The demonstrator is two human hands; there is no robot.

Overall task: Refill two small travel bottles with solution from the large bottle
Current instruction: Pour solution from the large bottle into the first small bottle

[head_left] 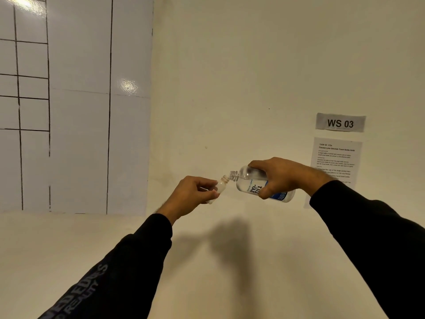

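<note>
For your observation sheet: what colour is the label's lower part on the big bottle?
Blue, on the big bottle in the head view.

Warm dim light, glare on tiles (127,86), soft shadows, wide-angle edge warp.

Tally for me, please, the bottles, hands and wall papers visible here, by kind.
Bottles: 2, the small travel bottle and the large bottle
Hands: 2, left hand and right hand
Wall papers: 2, WS 03 sign and task sheet
Total: 6
</note>
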